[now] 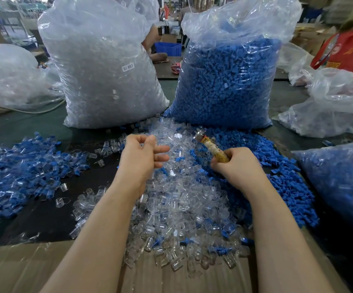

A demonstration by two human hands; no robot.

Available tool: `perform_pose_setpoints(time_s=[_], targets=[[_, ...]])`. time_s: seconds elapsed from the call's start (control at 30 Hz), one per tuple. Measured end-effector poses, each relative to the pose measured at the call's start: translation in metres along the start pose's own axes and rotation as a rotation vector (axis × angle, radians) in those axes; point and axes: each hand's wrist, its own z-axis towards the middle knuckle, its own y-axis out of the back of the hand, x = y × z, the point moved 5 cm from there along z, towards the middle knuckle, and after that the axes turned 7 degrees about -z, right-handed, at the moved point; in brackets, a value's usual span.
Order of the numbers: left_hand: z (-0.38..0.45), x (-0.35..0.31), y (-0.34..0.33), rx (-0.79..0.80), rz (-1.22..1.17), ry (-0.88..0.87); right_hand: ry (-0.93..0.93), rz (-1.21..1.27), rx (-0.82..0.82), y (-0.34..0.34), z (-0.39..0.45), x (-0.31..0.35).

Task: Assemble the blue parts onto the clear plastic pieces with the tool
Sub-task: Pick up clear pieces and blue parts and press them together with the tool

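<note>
- Cardboard (34, 269) sits right under my forearms at the near edge of the desk (50, 216), and clear plastic pieces (171, 208) spill over it in a heap that runs up between my arms, so I hardly need to reach for stock.
- My left hand (140, 156) hangs just above that heap, fingers loosely curled. There may be a clear piece in the pinch, but I can't tell against the clear pile behind it.
- My right hand (238, 166) has a firm grip, fingers wrapped round the handle of the tool (210, 144). Its tip angles up and away toward the left hand, ready, I judge, to press a part home.
- Blue parts (283, 187) are heaped just beside my right hand, on the tool side, which keeps them handy.
- Off to my left lies a mixed spread of blue and clear (23, 166), likely finished pieces set aside.
- Behind stand two big bags: clear stock (108, 85) on the left, blue stock (228, 85) on the right, each feeding the pile in front of it.
</note>
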Motion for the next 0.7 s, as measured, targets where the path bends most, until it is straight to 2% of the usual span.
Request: perform_pose_setpoints(time_s=[0.13,0.23,0.43,0.57,0.7], targets=[[-0.001,-0.004,0.005,-0.065,0.066,-0.068,0.002,-0.171,0.029,-0.002,-0.001,0.004],[-0.003,-0.007,0.007,-0.091,0.081,-0.107,0.012,-0.204,0.033,-0.004,-0.002,0.008],[-0.005,-0.008,0.002,0.006,-0.026,-0.034,0.053,-0.233,0.080,-0.007,-0.003,0.014],[-0.006,-0.007,-0.002,0.050,-0.098,0.025,0.054,-0.168,0.050,-0.007,-0.004,0.015],[-0.008,-0.006,-0.005,0.068,-0.144,0.056,0.038,0.027,-0.017,-0.005,-0.003,0.012]])
